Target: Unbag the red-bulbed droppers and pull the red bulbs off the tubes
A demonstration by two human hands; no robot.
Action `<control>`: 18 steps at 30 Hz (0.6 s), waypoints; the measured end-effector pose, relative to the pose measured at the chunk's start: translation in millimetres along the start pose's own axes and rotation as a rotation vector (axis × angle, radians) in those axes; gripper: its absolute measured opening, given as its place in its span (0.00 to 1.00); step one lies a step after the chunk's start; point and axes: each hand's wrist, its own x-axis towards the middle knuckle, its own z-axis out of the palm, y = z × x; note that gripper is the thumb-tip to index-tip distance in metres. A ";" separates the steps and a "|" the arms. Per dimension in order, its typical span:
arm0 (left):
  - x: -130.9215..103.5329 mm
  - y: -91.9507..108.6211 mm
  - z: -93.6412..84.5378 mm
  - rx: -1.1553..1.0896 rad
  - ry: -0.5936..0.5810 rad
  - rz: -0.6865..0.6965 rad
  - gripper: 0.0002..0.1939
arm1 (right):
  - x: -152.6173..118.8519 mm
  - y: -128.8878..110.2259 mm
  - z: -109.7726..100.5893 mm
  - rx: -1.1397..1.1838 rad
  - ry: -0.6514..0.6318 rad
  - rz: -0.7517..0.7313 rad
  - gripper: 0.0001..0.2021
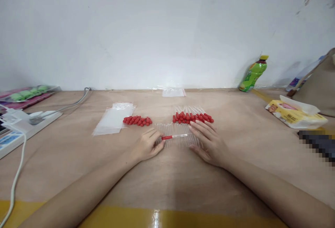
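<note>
A red-capped tube point(180, 136), likely light and slick, is pinched by its cap point(167, 137), probably the surest grip, in the left hand point(149, 144) over clear tubes point(179, 143) on the counter point(157, 182), the right hand point(208, 142) spread nearby.

Pixelated object point(318, 144), identity unclear, power strip point(12, 140) cropped

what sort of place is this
Likely a makeshift worktable against a plain wall, whether in a home or a workshop I can't tell: a row of clear tubes, piled red pieces and flat plastic bags lie on it.
</note>
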 end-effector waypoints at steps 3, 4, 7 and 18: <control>1.8 7.7 2.3 -0.039 -0.013 0.048 0.05 | 0.8 -3.8 1.5 -0.008 -0.065 -0.024 0.23; 2.1 10.5 2.6 -0.051 -0.014 0.062 0.05 | 1.0 -5.0 2.4 -0.004 -0.073 -0.025 0.21; 2.2 18.1 3.0 -0.081 0.000 0.097 0.05 | 1.4 -8.9 5.9 0.021 -0.068 -0.040 0.16; 11.3 27.5 14.5 -0.017 -0.022 0.191 0.16 | 0.1 -17.0 17.6 0.095 -0.051 -0.065 0.12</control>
